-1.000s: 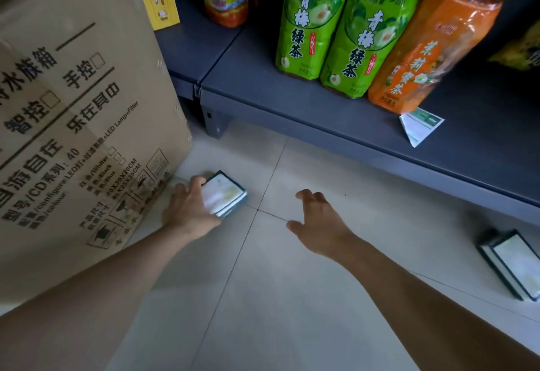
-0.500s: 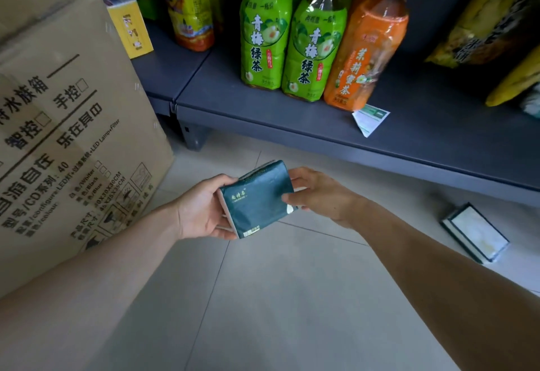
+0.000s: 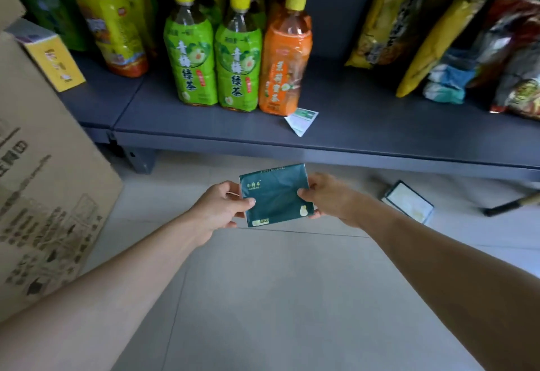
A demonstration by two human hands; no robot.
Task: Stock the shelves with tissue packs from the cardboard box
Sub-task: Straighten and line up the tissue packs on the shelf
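A dark green tissue pack (image 3: 274, 195) is held flat in front of me, above the tiled floor and just before the low grey shelf (image 3: 365, 140). My left hand (image 3: 217, 210) pinches its left edge, thumb on top. My right hand (image 3: 330, 197) grips its right edge. A second tissue pack (image 3: 409, 205) lies on the floor at the right, under the shelf's front edge. The big printed cardboard box (image 3: 49, 183) stands at the left.
On the shelf stand green tea bottles (image 3: 213, 58), an orange bottle (image 3: 285, 61), a yellow bottle (image 3: 115, 29), a small yellow carton (image 3: 51, 58) and snack bags (image 3: 455, 40). A paper tag (image 3: 302, 119) lies by the orange bottle. A dark stick (image 3: 511, 205) lies on the floor, far right.
My left hand picked the pack up off the floor beside the box, and my right hand joined it. Both hands have since carried it up and right, toward the shelf.
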